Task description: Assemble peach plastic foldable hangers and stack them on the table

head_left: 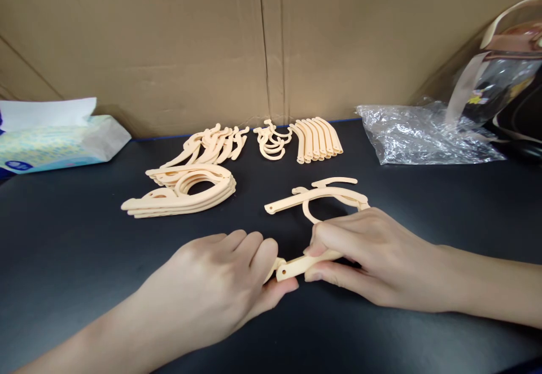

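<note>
Near the front of the dark table, my right hand (pixel 359 255) is closed, pinching a curved cream plastic hanger arm (pixel 292 268) with a small round hole at its end. My left hand (pixel 220 284) is wrapped round another cream hanger piece (pixel 274 271), mostly hidden by the fingers. The two pieces meet between my hands; whether they are joined I cannot tell. Just beyond my right hand lie loose hanger parts: a straight-edged arm (pixel 317 196), a thin curved piece (pixel 334 181) and a hook (pixel 311 213). My right fingers cover part of them.
Folded cream hangers (pixel 182 199) are stacked at the left. Behind them lie a heap of hanger arms (pixel 218 144), a pile of hooks (pixel 271 143) and a row of arms (pixel 317 140). A tissue pack (pixel 63 140), a crumpled clear bag (pixel 419 137) and a cardboard wall (pixel 190 52) edge the table.
</note>
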Motion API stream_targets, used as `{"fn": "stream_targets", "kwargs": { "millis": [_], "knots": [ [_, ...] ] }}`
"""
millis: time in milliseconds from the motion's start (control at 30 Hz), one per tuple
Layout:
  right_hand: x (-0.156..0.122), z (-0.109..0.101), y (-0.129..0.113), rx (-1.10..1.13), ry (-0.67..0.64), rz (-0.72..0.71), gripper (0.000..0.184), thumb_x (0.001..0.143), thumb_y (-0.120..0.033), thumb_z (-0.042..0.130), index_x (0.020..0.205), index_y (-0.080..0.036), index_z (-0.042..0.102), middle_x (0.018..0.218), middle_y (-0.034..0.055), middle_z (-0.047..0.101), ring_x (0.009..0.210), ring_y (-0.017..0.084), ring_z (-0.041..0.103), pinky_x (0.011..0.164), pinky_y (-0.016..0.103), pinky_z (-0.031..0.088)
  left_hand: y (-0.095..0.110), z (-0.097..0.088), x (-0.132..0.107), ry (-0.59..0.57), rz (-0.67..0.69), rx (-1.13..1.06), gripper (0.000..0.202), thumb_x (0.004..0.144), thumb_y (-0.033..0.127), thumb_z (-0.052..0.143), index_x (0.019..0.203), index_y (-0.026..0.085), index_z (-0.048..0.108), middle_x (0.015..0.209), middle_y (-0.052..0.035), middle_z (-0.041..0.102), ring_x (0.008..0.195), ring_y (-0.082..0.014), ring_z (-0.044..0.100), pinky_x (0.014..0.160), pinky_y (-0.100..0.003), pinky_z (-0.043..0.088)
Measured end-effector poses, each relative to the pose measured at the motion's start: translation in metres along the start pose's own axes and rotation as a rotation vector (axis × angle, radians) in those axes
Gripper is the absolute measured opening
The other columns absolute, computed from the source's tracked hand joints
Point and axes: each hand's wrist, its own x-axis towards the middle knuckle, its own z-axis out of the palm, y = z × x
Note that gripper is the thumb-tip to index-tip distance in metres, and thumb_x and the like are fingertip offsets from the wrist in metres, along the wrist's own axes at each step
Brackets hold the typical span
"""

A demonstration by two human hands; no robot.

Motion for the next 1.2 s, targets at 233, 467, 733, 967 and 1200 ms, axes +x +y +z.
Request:
{"fn": "stream_targets", "kwargs": {
  "millis": [233, 467, 733, 967, 1200],
  "knots": [
    [0.000, 0.001, -0.001, -0.015, -0.007, 0.003, 0.013, 0.099, -0.018, 0.053, 0.087, -0.017, 0.056, 0.077, -0.0013, 0.066, 0.064, 0.010, 0.057, 0.059, 0.021, 0.040, -0.001, -0.003, 0.005, 0.006, 0.017, -0.018, 0.045, 0.108, 0.031, 0.026, 0.068, 0.022, 0.045, 0.054, 0.0038, 0.044, 0.041, -0.0148, 0.048, 0.043, -0.033, 0.027],
    [0.000, 0.000, 0.000, 0.027, -0.028, 0.020, 0.010, 0.098, -0.017, 0.057, 0.088, -0.014, 0.059, 0.078, -0.0011, 0.067, 0.065, 0.010, 0.057, 0.060, 0.021, 0.040, -0.003, -0.010, 0.009, -0.005, 0.059, 0.037, 0.045, 0.107, 0.029, 0.030, 0.067, 0.022, 0.048, 0.052, 0.0039, 0.045, 0.040, -0.0155, 0.048, 0.041, -0.033, 0.028],
    [0.002, 0.000, 0.000, 0.045, -0.031, 0.019, 0.010, 0.098, -0.016, 0.057, 0.088, -0.013, 0.060, 0.078, -0.0008, 0.068, 0.065, 0.009, 0.058, 0.061, 0.021, 0.040, -0.003, -0.008, 0.009, 0.010, 0.062, 0.022, 0.044, 0.107, 0.028, 0.030, 0.067, 0.022, 0.048, 0.052, 0.0038, 0.045, 0.040, -0.0156, 0.048, 0.042, -0.033, 0.027],
    [0.002, 0.000, -0.001, 0.015, -0.022, 0.020, 0.010, 0.097, -0.016, 0.058, 0.087, -0.013, 0.060, 0.078, -0.0011, 0.067, 0.065, 0.009, 0.057, 0.060, 0.020, 0.040, -0.003, -0.010, 0.006, 0.017, 0.065, 0.023, 0.046, 0.107, 0.028, 0.029, 0.066, 0.022, 0.047, 0.051, 0.0040, 0.044, 0.039, -0.0155, 0.046, 0.042, -0.033, 0.027],
    [0.002, 0.001, 0.001, 0.010, -0.016, 0.015, 0.009, 0.096, -0.015, 0.059, 0.087, -0.014, 0.059, 0.078, -0.0014, 0.068, 0.065, 0.009, 0.058, 0.059, 0.020, 0.040, -0.003, -0.009, 0.007, 0.010, 0.067, 0.031, 0.046, 0.107, 0.028, 0.030, 0.065, 0.022, 0.047, 0.051, 0.0037, 0.045, 0.039, -0.0156, 0.047, 0.041, -0.034, 0.027]
  ]
}}
